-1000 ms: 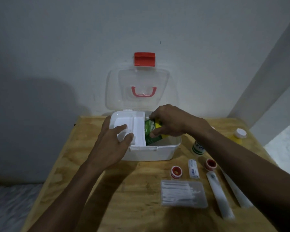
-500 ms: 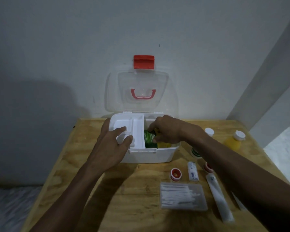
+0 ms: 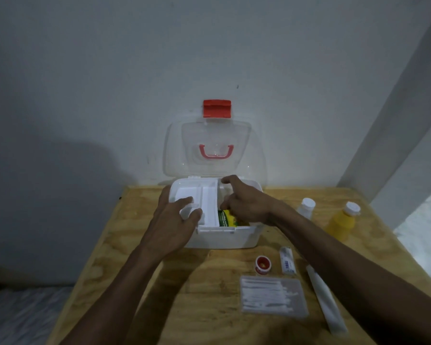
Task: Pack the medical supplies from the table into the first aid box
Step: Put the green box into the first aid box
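- The table (image 3: 139, 282) is a plywood top pushed against a grey wall, and it carries everything I am packing.
- The first aid box (image 3: 224, 239) sits at the far middle of the table, its clear lid (image 3: 214, 145) standing open against the wall with the red latch (image 3: 217, 108) at the top.
- My left hand (image 3: 172, 225) rests over the box's left side, grip closed lightly on the white inner tray (image 3: 207, 205), thumb and fingers pinching its near edge to hold it aside.
- My right hand (image 3: 244, 202) is down in the box's right half, fingers spread and loose; it lies over the green and yellow packet (image 3: 225, 218), and I cannot tell whether I am pressing it or have let it go.
- That packet is inside the box, just right of the tray, standing on edge with its long side running front to back.
- Still on the table, to the right of the box: a yellow bottle (image 3: 340, 221) and a white-capped bottle (image 3: 306, 207) near the far right edge.
- In front of the box lie a flat clear pack of cotton swabs (image 3: 271, 296), a long white tube (image 3: 325, 302) partly under my right forearm, a small white roll (image 3: 288, 260) and a little red-rimmed tape roll (image 3: 263, 264).
- My judgement: everything left lies to the right and nearer me than the box, so my right hand is the closer one; the swab pack's long axis runs left to right and should go in flat.
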{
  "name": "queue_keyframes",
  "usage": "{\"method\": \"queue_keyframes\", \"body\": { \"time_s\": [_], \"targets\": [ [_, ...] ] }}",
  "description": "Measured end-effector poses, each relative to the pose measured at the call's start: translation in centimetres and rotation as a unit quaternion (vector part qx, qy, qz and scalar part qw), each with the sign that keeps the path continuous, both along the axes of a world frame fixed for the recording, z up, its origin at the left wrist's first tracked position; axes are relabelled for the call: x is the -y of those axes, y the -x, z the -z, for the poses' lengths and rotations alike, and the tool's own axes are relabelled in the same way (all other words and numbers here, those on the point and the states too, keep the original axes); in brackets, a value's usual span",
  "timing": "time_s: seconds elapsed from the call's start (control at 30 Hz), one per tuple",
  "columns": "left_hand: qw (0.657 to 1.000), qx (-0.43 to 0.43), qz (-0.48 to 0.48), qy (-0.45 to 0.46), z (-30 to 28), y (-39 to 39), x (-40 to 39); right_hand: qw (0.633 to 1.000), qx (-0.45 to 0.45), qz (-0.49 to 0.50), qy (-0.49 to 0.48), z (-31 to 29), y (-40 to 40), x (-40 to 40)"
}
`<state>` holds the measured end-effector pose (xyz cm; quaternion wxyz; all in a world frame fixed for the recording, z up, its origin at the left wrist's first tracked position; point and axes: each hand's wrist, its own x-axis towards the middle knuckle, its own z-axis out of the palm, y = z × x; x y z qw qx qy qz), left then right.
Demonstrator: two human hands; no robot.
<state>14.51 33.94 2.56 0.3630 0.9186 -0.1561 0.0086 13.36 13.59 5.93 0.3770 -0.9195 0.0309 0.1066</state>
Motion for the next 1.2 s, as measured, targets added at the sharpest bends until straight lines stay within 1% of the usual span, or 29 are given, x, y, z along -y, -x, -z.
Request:
{"method": "queue_keyframes", "body": {
  "time_s": [0.2, 0.37, 0.6, 0.8, 0.97, 1.07, 1.13, 1.2],
  "targets": [
    [1.0, -0.005, -0.006, 0.002, -0.2, 0.1, 0.2, 0.999, 0.014, -0.001, -0.029, -0.2, 0.5, -0.3],
    [1.0, -0.016, -0.009, 0.003, -0.2, 0.1, 0.2, 0.998, 0.007, -0.008, -0.067, -0.3, 1.0, -0.9],
    [1.0, -0.011, -0.011, 0.006, -0.2, 0.1, 0.3, 0.998, 0.031, -0.018, -0.057, -0.7, 1.4, -1.5],
    [1.0, -0.007, -0.016, 0.008, -0.2, 0.2, 0.4, 0.997, 0.028, -0.018, -0.063, -0.7, 1.5, -1.6],
    [1.0, -0.001, -0.01, 0.005, 0.0, 0.0, 0.3, 0.998, 0.029, -0.016, -0.049, -1.1, 1.8, -1.8],
    [1.0, 0.007, -0.003, 0.002, -0.1, 0.0, 0.1, 0.997, 0.068, -0.021, 0.006, -1.9, 2.6, -1.8],
    [1.0, 0.01, 0.002, -0.001, -0.1, 0.0, 0.0, 0.991, 0.132, -0.01, 0.029, -2.6, 3.9, -1.5],
    [1.0, 0.007, 0.003, -0.002, -0.3, 0.1, -0.1, 0.976, 0.218, 0.023, 0.015, -3.0, 5.6, -1.1]
  ]
}}
